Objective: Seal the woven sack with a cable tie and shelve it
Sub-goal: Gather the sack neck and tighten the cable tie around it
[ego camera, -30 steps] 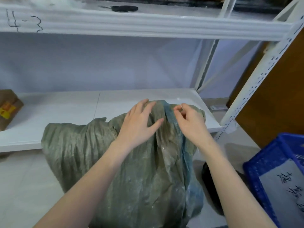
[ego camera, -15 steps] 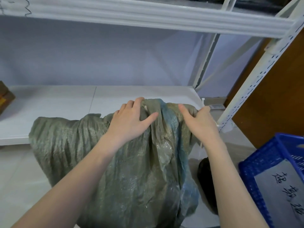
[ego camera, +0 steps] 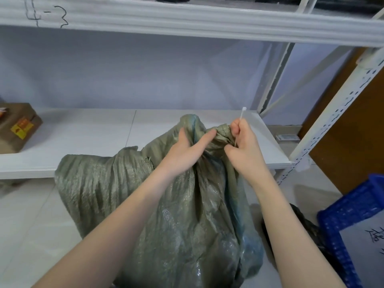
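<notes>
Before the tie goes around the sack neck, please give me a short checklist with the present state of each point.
1. Sack mouth gathered: partly; the left hand bunches it, folds loose. Not ok.
2. Cable tie in hand: the right hand pinches it, head end sticking up. Ok.
3. Tie looped around the neck: not yet. Not ok.
4. Tie long enough for the bunch: cannot tell.
5. Shelf has bare space behind the sack; a box sits far left. Ok.
</notes>
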A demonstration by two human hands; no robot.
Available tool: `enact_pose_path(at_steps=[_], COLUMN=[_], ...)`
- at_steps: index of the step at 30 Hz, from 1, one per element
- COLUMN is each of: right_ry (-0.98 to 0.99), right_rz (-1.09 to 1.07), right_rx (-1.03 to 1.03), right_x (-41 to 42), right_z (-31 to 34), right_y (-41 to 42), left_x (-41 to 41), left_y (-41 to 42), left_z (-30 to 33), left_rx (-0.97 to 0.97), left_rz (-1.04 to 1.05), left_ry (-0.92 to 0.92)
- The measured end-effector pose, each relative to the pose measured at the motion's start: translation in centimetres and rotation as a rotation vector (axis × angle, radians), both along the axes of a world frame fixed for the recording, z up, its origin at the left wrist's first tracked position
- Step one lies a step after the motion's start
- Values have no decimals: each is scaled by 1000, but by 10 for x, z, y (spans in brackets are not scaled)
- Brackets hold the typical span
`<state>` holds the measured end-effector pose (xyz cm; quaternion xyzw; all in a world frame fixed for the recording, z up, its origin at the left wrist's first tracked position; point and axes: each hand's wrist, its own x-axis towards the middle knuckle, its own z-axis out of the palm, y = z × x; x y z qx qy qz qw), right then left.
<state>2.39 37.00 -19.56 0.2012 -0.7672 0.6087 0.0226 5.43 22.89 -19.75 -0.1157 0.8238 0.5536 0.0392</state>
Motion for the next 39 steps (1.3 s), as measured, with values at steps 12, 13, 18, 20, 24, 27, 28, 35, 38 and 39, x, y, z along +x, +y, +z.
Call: enact_pose_path(at_steps=[12, 13, 18, 20, 24, 27, 28, 35, 38, 39], right_ry=[-154, -154, -185, -175, -155, -96, -80, -74, -70, -70], right_rz=[43, 22, 30, 22, 24, -40, -56, -77, -59, -52], right_rx=[153, 202, 190, 112, 5, 25, 18, -43, -48, -47], right_x=[4, 6, 16, 16, 12, 7, 6, 4, 5, 5], right_z=[-6, -5, 1, -1, -7, -11, -11, -5, -8, -9], right_y=[-14, -14, -16, -19, -27, -29, -29, -25, -29, -30], left_x=[-9, -9, -1, 1, 3, 5, 6, 9, 8, 6], left_y=[-14, -14, -9, -5, -7, -15, -22, -70, -63, -55], left_z=[9, 12, 24, 26, 32, 33, 31, 9, 8, 8], left_rx=[712, 705, 748, 818, 917, 418, 98, -705, -207, 5], left_rz=[252, 237, 66, -14, -43, 119, 205, 84, 6, 15], left_ry=[391, 416, 407, 354, 316, 401, 441, -238, -154, -87])
